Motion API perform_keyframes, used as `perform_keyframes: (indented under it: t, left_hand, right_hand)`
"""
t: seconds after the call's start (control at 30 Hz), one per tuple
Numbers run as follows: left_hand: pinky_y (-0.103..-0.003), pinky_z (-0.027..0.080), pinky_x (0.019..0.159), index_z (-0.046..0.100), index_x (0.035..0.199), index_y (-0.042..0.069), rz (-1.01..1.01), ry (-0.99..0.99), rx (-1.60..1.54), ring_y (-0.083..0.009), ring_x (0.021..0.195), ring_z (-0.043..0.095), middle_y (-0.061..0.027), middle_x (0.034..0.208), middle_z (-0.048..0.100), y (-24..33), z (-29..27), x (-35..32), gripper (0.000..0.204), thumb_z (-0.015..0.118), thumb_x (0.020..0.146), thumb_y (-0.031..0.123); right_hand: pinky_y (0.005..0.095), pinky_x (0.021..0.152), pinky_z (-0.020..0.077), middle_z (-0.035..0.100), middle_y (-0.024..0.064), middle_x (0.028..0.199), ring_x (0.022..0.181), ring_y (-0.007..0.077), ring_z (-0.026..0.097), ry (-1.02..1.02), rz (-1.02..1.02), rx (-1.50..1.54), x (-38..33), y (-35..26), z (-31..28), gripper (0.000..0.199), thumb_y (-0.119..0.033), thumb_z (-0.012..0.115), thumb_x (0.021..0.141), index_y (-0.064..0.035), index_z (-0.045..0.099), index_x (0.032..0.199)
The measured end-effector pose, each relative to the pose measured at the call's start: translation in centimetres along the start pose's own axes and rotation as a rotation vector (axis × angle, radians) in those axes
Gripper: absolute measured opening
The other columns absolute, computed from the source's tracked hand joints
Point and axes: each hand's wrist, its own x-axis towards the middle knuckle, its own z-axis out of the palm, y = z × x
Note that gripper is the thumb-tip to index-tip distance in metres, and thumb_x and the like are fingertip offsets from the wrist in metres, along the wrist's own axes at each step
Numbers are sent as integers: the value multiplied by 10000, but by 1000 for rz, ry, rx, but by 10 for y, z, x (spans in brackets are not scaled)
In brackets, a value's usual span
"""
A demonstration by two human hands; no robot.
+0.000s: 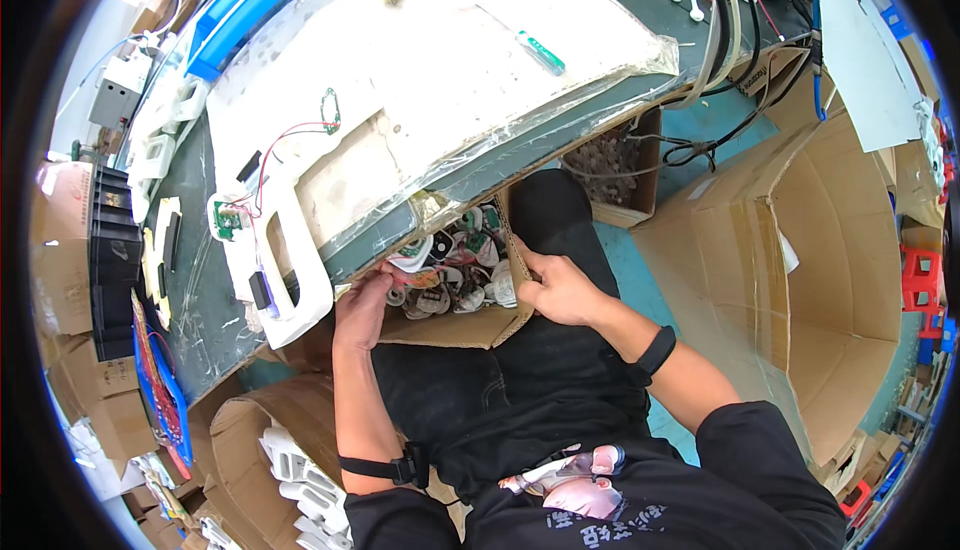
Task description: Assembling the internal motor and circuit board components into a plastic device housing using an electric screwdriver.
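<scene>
A cardboard box (462, 332) rests on my lap, partly under the table's front edge. Inside lies a jumble of small white plastic parts (470, 272) with green circuit boards and thin wires. My right hand (562, 288) grips the box's right wall, thumb and fingers around its upper edge. At the left side of the box my left hand (362, 312) has its fingers closed beside a white part (412, 254) and some red wire. What sits between those fingertips is hidden.
On the table (440, 165) lie a white plastic frame (310, 280) with wired boards, and a green-handled screwdriver (541, 53). A large open carton (840, 280) stands at right. Another carton (235, 440) holds white parts at lower left. Cables (722, 10) hang over the table's right edge.
</scene>
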Motion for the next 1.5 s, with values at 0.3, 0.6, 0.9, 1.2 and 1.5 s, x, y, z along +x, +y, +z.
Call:
perform_keyframes:
  t: [0.3, 0.6, 0.9, 1.2, 1.5]
  left_hand:
    - [-375, 483, 873, 603, 872, 18, 89, -30, -256, -222, 855, 621, -80, 922, 645, -5, 17, -3, 136, 527, 824, -83]
    - [-354, 447, 760, 556, 762, 41, 77, -92, -395, -230, 696, 542, -67, 831, 609, -6, 20, -4, 50, 598, 776, 64]
    - [-186, 392, 553, 556, 711, 86, 92, 46, -368, -63, 610, 471, -133, 1033, 677, -2, 28, -14, 209, 637, 903, 71]
    - [-240, 417, 463, 577, 753, 98, 32, 311, -515, -150, 561, 547, -101, 886, 675, 2, 32, -14, 176, 609, 925, 117]
    - [-314, 555, 734, 634, 847, 84, -69, 499, -565, -141, 821, 640, -19, 860, 661, 7, 29, -24, 55, 634, 902, 77]
  right_hand:
    - [368, 913, 463, 611, 332, 1085, 1027, 410, 623, -3, 1, 7, 2, 4, 2, 734, -173, 505, 807, 59, 256, 1457]
    - [382, 898, 469, 610, 344, 1047, 1003, 422, 624, 5, -1, -4, 2, 6, 2, 739, -194, 504, 802, 64, 263, 1451]
    - [374, 923, 459, 600, 346, 1089, 1035, 416, 615, 6, 15, 24, 5, 8, 2, 731, -191, 500, 806, 60, 268, 1452]
    - [366, 918, 461, 604, 333, 1104, 1030, 401, 619, 29, 35, 26, 13, 6, 0, 718, -180, 505, 804, 56, 291, 1448]
    - [359, 602, 538, 665, 234, 812, 583, 258, 662, 129, 127, 118, 63, 14, 14, 617, -176, 534, 813, 75, 426, 1366]
